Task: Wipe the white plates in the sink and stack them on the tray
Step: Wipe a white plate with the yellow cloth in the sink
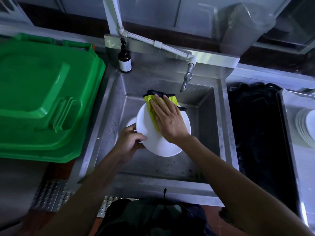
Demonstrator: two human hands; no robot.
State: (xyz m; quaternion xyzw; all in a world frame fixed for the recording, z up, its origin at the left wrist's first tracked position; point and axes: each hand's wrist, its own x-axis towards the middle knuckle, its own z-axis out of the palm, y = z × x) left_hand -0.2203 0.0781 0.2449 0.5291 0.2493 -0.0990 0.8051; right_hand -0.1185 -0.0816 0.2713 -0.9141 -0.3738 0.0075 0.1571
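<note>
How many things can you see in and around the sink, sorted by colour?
White: 2 plates over the sink, one held, one beneath, plus a stack I cannot count
Yellow: 1 wiping cloth
Green: 1 plastic bin lid
Brown: 1 pump bottle
Total: 5, stack excluded

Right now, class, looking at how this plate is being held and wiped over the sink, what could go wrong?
1. The left hand grips the white plate only at its rim, so the pressing right hand might tip it loose.
2. If dropped, it could strike the other plate below.
3. The yellow cloth overhangs the plate's far edge and may slip off.
</note>
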